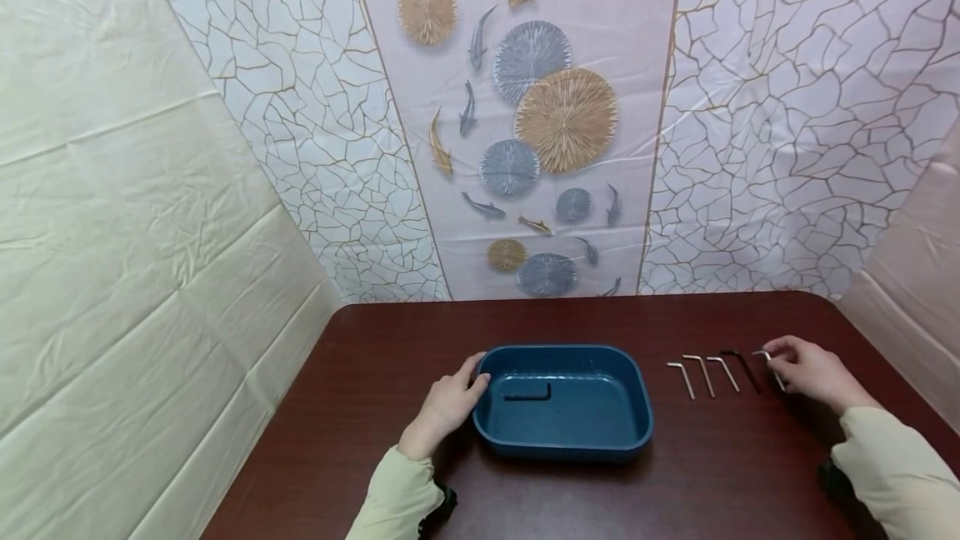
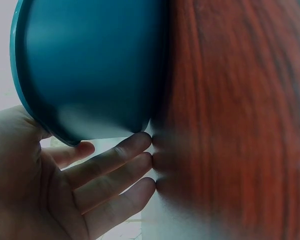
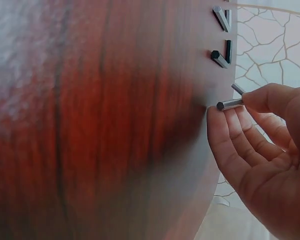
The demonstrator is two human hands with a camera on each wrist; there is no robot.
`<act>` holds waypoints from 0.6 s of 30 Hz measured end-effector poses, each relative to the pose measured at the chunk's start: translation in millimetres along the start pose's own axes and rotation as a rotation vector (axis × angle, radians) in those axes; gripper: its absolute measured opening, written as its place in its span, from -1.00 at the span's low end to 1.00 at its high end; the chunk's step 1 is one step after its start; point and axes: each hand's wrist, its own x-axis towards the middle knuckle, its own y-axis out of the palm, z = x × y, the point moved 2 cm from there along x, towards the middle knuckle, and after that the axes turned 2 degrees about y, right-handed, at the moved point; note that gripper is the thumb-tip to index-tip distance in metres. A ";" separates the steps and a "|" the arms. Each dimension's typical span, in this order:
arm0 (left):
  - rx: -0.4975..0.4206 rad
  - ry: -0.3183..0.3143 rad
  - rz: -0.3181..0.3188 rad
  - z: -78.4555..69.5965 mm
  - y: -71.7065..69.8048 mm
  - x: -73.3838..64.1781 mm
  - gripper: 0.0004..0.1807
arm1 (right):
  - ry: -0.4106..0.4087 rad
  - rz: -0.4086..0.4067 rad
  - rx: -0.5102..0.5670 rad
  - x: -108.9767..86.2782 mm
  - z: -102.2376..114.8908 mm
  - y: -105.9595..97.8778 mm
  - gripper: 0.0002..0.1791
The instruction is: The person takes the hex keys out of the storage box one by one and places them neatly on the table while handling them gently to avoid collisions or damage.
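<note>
A blue plastic tray [image 1: 633, 407] sits mid-table with one black hex key [image 1: 527, 395] lying inside it. My left hand [image 1: 450, 402] rests against the tray's left wall [image 2: 90, 75], thumb on the rim and fingers [image 2: 115, 172] straight on the table. To the right lie three silver hex keys [image 1: 703, 374] and a black one [image 1: 742, 365] in a row. My right hand [image 1: 806, 369] pinches another silver hex key [image 3: 231, 103] between thumb and forefinger at the row's right end, its tip at the table.
The dark red-brown wooden table [image 1: 570, 490] is enclosed by cloth walls: plain pale sheets left and right, a cracked-pattern and fish-print backdrop [image 1: 525, 123] behind. The table's right edge runs close to my right hand.
</note>
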 end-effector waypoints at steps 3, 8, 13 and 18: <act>0.001 -0.007 0.007 1.6 -0.4 0.6 -0.40 | 0.004 0.011 -0.021 3.2 0.2 -0.3 -0.68; 0.018 0.006 0.007 2.6 0.6 1.3 -0.42 | 0.009 0.008 -0.069 6.0 -1.2 0.4 -0.69; 0.031 0.022 -0.001 2.0 0.6 1.2 -0.44 | 0.002 -0.007 -0.083 6.9 -0.5 0.9 -0.70; 0.009 0.029 0.005 0.6 -0.6 -0.2 -0.46 | 0.001 -0.017 -0.092 7.8 -0.7 2.1 -0.71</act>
